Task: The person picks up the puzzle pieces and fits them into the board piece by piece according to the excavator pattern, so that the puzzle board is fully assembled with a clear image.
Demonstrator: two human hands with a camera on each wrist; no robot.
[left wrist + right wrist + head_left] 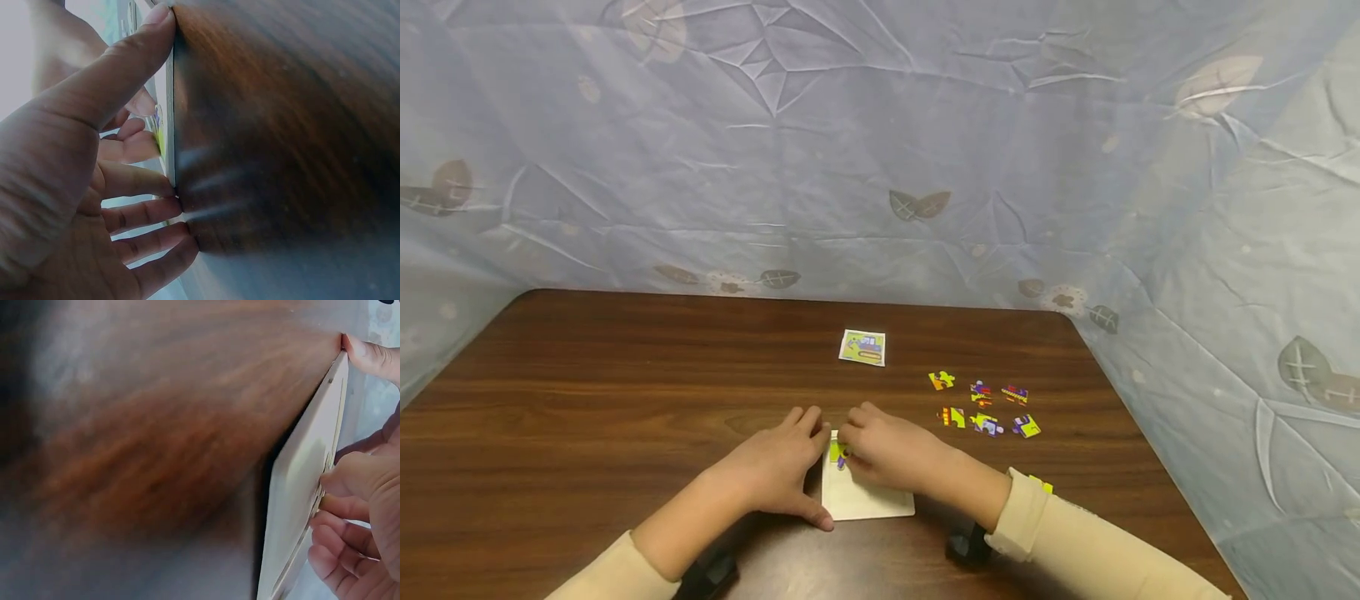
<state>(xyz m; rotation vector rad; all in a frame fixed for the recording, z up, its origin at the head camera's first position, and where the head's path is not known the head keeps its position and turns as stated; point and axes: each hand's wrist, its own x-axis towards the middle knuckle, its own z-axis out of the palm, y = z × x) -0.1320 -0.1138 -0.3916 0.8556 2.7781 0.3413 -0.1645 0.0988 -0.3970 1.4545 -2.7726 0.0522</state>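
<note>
A pale puzzle board (pixel 867 503) lies on the table at the near middle. A green and purple jigsaw piece (pixel 838 452) lies in its far left corner. My left hand (pixel 778 467) spans the board's left side, thumb at the near corner and fingertips along the far end on the table. Over the board's far part, my right hand (pixel 887 446) bends its thumb and fingers down at the jigsaw piece. In the right wrist view the thumb and forefinger come together right at the board's face; the fingers partly hide what they pinch.
Several loose jigsaw pieces (pixel 985 423) lie to the right of the board on the brown table (pixel 625 375). Another yellow piece (pixel 1041 483) shows partly behind the right sleeve. A picture card (pixel 862 347) of a digger lies beyond the board. A patterned curtain (pixel 850 167) surrounds the table.
</note>
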